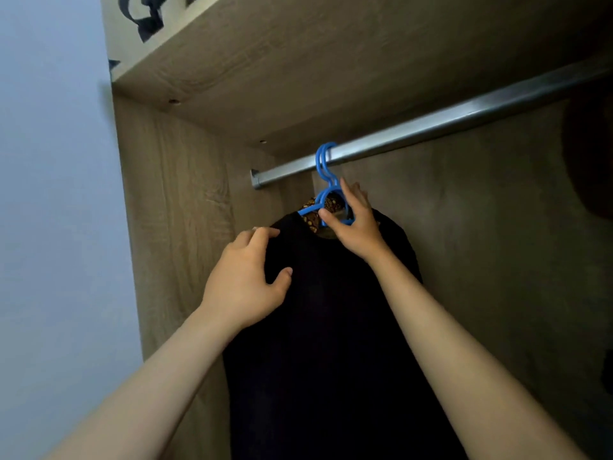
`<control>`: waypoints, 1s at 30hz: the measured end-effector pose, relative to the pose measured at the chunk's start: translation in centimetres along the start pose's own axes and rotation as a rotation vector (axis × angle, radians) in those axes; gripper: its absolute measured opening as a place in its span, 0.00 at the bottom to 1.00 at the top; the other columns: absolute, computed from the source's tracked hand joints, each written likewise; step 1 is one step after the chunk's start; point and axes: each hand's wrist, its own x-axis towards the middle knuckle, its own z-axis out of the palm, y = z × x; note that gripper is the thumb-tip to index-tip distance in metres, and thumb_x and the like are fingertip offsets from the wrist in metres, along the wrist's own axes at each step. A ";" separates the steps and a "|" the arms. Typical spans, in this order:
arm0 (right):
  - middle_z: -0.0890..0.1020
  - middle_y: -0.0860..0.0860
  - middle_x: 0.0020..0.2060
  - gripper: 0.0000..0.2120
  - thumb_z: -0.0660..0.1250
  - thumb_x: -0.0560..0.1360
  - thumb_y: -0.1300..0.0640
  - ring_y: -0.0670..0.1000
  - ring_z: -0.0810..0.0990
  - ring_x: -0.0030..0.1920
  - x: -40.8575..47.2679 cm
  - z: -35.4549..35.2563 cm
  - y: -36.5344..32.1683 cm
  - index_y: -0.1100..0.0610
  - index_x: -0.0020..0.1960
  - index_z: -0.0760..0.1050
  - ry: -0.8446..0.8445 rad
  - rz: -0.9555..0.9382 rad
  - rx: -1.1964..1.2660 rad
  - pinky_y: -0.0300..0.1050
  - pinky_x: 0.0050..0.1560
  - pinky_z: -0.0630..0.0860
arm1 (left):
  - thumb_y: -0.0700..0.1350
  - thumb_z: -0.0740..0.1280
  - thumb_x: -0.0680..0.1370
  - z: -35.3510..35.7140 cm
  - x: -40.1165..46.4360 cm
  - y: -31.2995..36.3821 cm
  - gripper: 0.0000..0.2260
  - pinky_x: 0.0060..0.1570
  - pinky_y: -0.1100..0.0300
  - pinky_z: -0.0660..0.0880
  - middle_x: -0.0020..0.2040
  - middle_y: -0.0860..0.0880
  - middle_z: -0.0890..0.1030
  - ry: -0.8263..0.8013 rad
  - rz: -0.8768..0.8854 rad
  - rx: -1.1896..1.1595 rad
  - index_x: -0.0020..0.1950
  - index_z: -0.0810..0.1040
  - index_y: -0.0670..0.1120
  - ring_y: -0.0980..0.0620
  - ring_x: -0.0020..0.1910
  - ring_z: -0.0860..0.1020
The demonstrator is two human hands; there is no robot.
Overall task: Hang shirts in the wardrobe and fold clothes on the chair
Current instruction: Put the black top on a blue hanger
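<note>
Nearest the camera, two bare forearms reach up and forward into the wardrobe. Between them hangs a black shirt (331, 343), its dark cloth falling straight down out of the bottom of the view. On the shirt's near shoulder lies the left hand (247, 280), fingers curled over the top edge of the cloth and thumb pressed against the front, so the fabric sits gripped between them. Higher up, at the collar, the right hand (356, 224) pinches the neck of a blue hanger (326, 180); its thumb lies across the front of the blue plastic and its fingers go round behind. Just behind the collar shows a patch of brown patterned cloth (311, 207) with yellow dots, belonging to a second garment. Two blue hooks sit side by side over the metal rail (431, 124), close to its left end bracket. Above the rail runs the wooden shelf (298, 61), and to the left stands the wardrobe side panel (172, 210), with a pale blue wall (49, 194) beyond it.
</note>
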 end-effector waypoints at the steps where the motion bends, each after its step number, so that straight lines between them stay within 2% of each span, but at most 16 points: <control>1: 0.52 0.49 0.78 0.41 0.64 0.67 0.30 0.48 0.46 0.77 -0.3 0.2 -0.1 0.40 0.75 0.55 0.027 -0.002 -0.013 0.66 0.74 0.49 | 0.52 0.69 0.72 -0.2 -0.5 0.1 0.28 0.60 0.56 0.71 0.67 0.48 0.70 -0.011 -0.011 0.005 0.69 0.65 0.51 0.48 0.66 0.70; 2: 0.53 0.48 0.78 0.41 0.63 0.67 0.30 0.48 0.47 0.77 -0.6 0.6 -0.2 0.41 0.76 0.55 0.059 -0.003 -0.018 0.67 0.73 0.49 | 0.52 0.69 0.72 -0.5 -1.0 0.1 0.29 0.63 0.56 0.68 0.69 0.48 0.68 -0.020 -0.017 0.009 0.71 0.64 0.51 0.48 0.69 0.67; 4: 0.55 0.50 0.78 0.37 0.65 0.72 0.37 0.49 0.49 0.77 -1.4 1.2 -0.9 0.45 0.77 0.56 0.145 0.001 0.001 0.68 0.73 0.50 | 0.53 0.69 0.72 -1.3 -2.2 0.2 0.31 0.67 0.57 0.64 0.71 0.48 0.66 -0.024 -0.018 0.007 0.73 0.62 0.51 0.50 0.72 0.62; 6: 0.56 0.50 0.77 0.33 0.65 0.76 0.44 0.49 0.49 0.77 -2.6 1.5 -2.1 0.48 0.77 0.56 0.213 0.022 0.007 0.68 0.73 0.46 | 0.53 0.68 0.73 -2.3 -3.5 0.4 0.32 0.68 0.58 0.63 0.72 0.49 0.65 -0.027 -0.022 -0.006 0.74 0.60 0.52 0.52 0.73 0.60; 8: 0.55 0.50 0.78 0.31 0.63 0.78 0.46 0.49 0.49 0.77 -4.3 1.9 -4.0 0.47 0.77 0.56 0.219 0.045 -0.010 0.67 0.72 0.41 | 0.53 0.67 0.74 -3.7 -5.0 0.8 0.33 0.69 0.58 0.62 0.74 0.50 0.63 -0.041 -0.043 -0.009 0.75 0.57 0.53 0.53 0.74 0.58; 11: 0.55 0.50 0.77 0.29 0.62 0.78 0.46 0.49 0.49 0.77 -7.5 2.6 -7.3 0.47 0.76 0.57 0.184 0.004 -0.026 0.67 0.71 0.41 | 0.54 0.66 0.74 -6.5 -8.0 1.6 0.33 0.71 0.54 0.61 0.75 0.50 0.61 -0.052 -0.095 0.025 0.76 0.55 0.54 0.53 0.75 0.57; 13: 0.56 0.49 0.77 0.28 0.62 0.79 0.46 0.49 0.49 0.77 -10.0 3.0 -10.0 0.47 0.76 0.57 0.120 -0.008 -0.025 0.66 0.71 0.41 | 0.54 0.67 0.74 -9.2 -10.6 2.4 0.33 0.70 0.55 0.61 0.75 0.50 0.62 -0.026 -0.140 0.033 0.76 0.56 0.54 0.53 0.75 0.58; 16: 0.56 0.49 0.77 0.28 0.60 0.79 0.46 0.49 0.50 0.77 -14.2 3.2 -14.6 0.48 0.77 0.57 0.019 -0.008 -0.005 0.66 0.72 0.41 | 0.53 0.67 0.74 -14.3 -15.3 4.3 0.31 0.68 0.55 0.61 0.73 0.49 0.65 0.029 -0.170 0.098 0.75 0.60 0.52 0.50 0.73 0.61; 20: 0.58 0.49 0.77 0.28 0.60 0.79 0.44 0.50 0.52 0.77 -21.9 3.6 -21.7 0.47 0.77 0.58 -0.080 -0.085 -0.016 0.65 0.72 0.43 | 0.53 0.66 0.72 -22.1 -23.0 7.1 0.28 0.66 0.48 0.65 0.69 0.44 0.70 0.111 -0.205 0.173 0.71 0.67 0.47 0.44 0.69 0.67; 22: 0.62 0.49 0.75 0.28 0.60 0.78 0.42 0.50 0.57 0.76 -25.7 4.0 -25.2 0.48 0.75 0.60 -0.117 -0.132 0.021 0.66 0.74 0.48 | 0.53 0.64 0.70 -25.6 -27.0 7.9 0.27 0.64 0.41 0.68 0.67 0.41 0.71 0.183 -0.205 0.202 0.68 0.70 0.46 0.43 0.66 0.68; 24: 0.68 0.50 0.73 0.28 0.59 0.77 0.40 0.50 0.63 0.74 -29.1 4.8 -28.7 0.50 0.74 0.64 -0.157 -0.213 0.057 0.63 0.71 0.59 | 0.54 0.61 0.70 -28.8 -30.8 8.1 0.26 0.62 0.39 0.68 0.66 0.40 0.69 0.236 -0.223 0.251 0.65 0.72 0.45 0.43 0.64 0.66; 27: 0.70 0.53 0.70 0.28 0.59 0.76 0.41 0.52 0.65 0.72 -33.4 6.0 -34.5 0.52 0.72 0.66 -0.276 -0.316 0.111 0.59 0.69 0.65 | 0.54 0.64 0.69 -33.0 -35.6 7.3 0.28 0.63 0.46 0.62 0.69 0.40 0.62 0.228 -0.314 0.290 0.67 0.70 0.45 0.43 0.66 0.60; 30: 0.68 0.56 0.70 0.27 0.61 0.76 0.43 0.55 0.68 0.69 -36.5 7.0 -40.1 0.52 0.72 0.67 -0.331 -0.489 0.105 0.60 0.65 0.69 | 0.51 0.67 0.69 -36.1 -39.3 5.9 0.33 0.66 0.51 0.56 0.73 0.44 0.54 0.147 -0.414 0.256 0.73 0.62 0.46 0.47 0.70 0.54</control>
